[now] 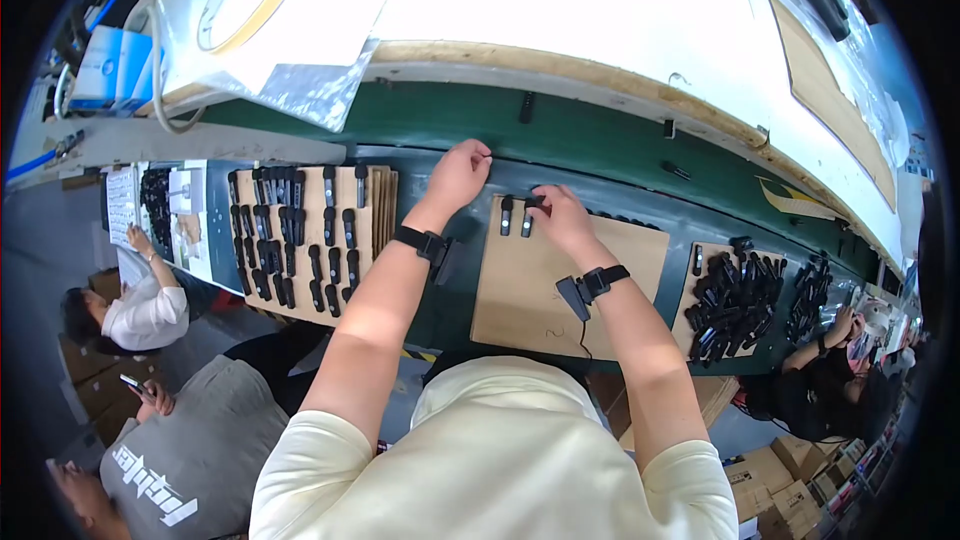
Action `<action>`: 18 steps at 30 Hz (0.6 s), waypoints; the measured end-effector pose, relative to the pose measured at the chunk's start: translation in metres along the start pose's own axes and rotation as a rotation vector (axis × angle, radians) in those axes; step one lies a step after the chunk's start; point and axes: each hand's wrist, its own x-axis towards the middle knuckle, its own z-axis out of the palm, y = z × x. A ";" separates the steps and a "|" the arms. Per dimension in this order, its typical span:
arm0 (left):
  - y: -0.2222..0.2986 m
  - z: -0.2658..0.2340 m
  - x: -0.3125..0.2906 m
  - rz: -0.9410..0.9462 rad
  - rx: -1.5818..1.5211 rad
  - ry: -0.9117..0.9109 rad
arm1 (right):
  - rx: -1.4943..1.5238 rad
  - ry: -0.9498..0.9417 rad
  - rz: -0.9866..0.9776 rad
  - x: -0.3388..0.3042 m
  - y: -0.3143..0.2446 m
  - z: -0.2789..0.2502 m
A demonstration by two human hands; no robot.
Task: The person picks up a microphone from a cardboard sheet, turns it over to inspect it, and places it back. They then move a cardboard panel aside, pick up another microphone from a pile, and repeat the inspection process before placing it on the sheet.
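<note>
Nearest the lens, two bare forearms rise from a pale yellow shirt, each with a black wrist strap. Between them a brown board (560, 285) lies flat on the table (420, 130), near its front edge. At the board's far edge stand two small black clips (516, 215), side by side and just apart, their long axes running from the near edge to the far edge, lengthwise away from the person. Which end is the head is too small to tell.

Over the right-hand clip sits the right hand (562, 218), its fingers pinched together on that clip's far tip. Off the board's far left corner, over the table's dark strip, the left hand (458, 175) has its fingertips closed on something small and dark; what it is I cannot make out.

To the left, a second board (380, 210) carries rows of the same black clips, all with their long axes aligned away from the person; about two dozen, too crowded for an exact count. To the right, a third board (700, 325) holds a loose heap (735, 305) of them pointing every way, and another heap (810, 300) lies just beyond it. Neither heap can be counted.

Three other people sit around: one at the left (140, 310), one at the lower left in grey (190, 460), one at the right in black (830, 390).
</note>
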 end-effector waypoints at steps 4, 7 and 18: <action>-0.007 0.000 0.024 0.006 0.068 -0.015 | -0.054 0.172 -0.138 0.027 0.023 -0.030; -0.013 0.001 0.041 -0.002 0.195 -0.031 | -0.283 0.244 -0.052 0.061 0.044 -0.055; -0.040 0.014 0.061 0.520 0.364 0.335 | 0.440 0.380 0.041 0.054 0.107 -0.099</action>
